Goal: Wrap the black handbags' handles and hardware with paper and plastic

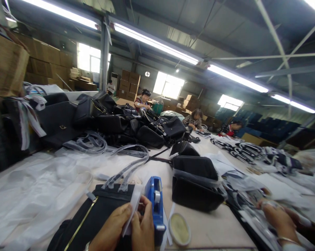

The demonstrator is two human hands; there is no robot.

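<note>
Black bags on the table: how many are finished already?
Looks done: one black bag sits in clear plastic. In hand: the left hand and right hand pinch a white strip beside the blue tape dispenser, over a gold-zipped bag. To do: a pile of bags behind.

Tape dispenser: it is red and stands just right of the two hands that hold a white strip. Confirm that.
Wrong in one respect: the tape dispenser is blue, not red. The head view shows it. The rest holds: it stands just right of the left hand and the right hand, which hold the white strip between them.
</note>
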